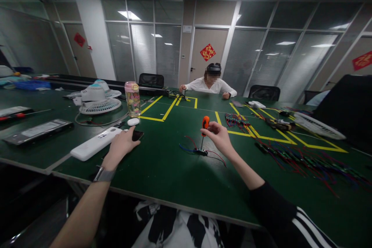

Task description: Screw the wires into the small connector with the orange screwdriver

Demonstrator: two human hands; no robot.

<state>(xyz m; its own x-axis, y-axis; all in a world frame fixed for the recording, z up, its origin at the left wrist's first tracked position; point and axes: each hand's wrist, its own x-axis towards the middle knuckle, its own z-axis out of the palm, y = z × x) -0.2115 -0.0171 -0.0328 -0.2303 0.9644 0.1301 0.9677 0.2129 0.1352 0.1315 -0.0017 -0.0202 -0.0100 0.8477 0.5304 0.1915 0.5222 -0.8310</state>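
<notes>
My right hand (220,136) pinches the orange and black handle of a screwdriver (205,121). The screwdriver stands nearly upright, its shaft reaching down to a small circuit board (200,152) with red and blue wires that lies on the green table (162,174). My left hand (123,145) lies low over the table, thumb and fingers apart, covering part of a dark phone (137,135); whether it presses on the phone I cannot tell. Left of that hand is a long white device (94,145), and a small white case (133,122) sits just beyond the fingertips.
A pink-lidded bottle (133,100) and white fans (100,102) stand at the left, beside a metal-coloured box (39,131). Wired boards (305,161) lie in a heap at the right, near yellow tape outlines (270,139). Across the table sits another person (209,84).
</notes>
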